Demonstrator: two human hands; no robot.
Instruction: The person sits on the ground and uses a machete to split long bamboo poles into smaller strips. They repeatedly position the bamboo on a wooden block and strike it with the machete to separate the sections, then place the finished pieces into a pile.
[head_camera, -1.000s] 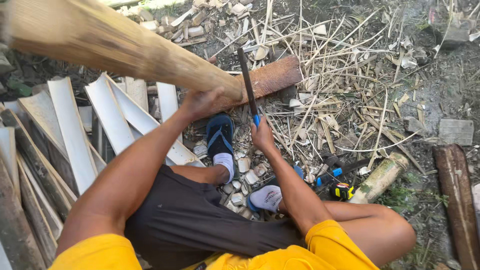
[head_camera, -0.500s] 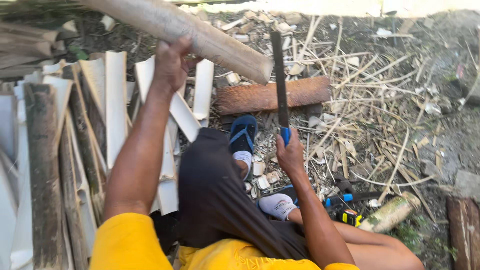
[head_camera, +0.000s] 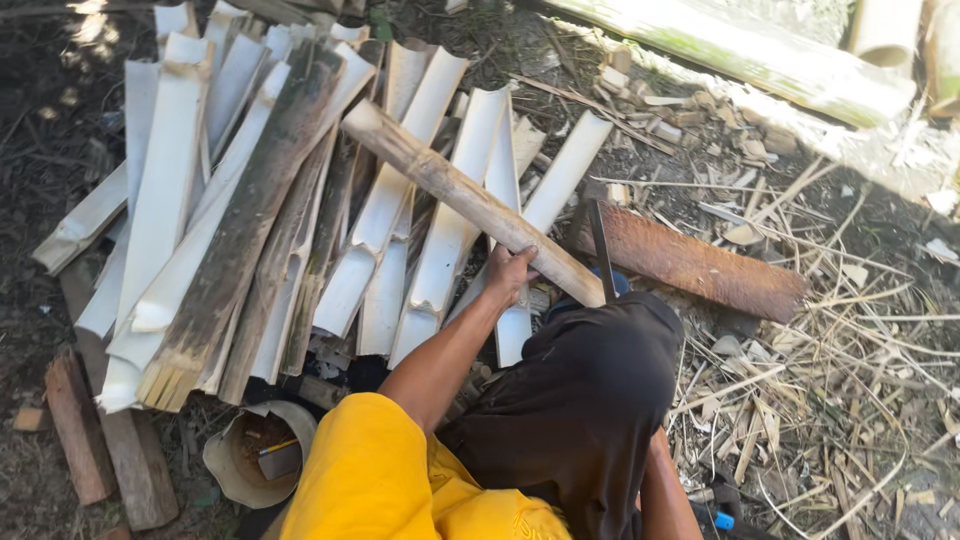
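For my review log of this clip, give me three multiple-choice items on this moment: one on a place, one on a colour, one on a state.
1. Where does the round pale bamboo pole lie?
A. across the heap of split pale bamboo slats
B. inside the cut-open pale container
C. upright against a wall

2. What colour is the person's sleeve?
A. blue
B. yellow
C. white

3. What is the left hand doing?
A. hanging free in the air
B. gripping the pole near its lower end
C. resting flat on the reddish-brown wooden plank

Answers: 1 A, the pole slants over the slats, from upper left to lower right. 2 B, the sleeve at the bottom edge is bright yellow. 3 B, the fingers wrap the pole; the right hand is hidden behind the dark shorts, with only the dark blade showing above them.
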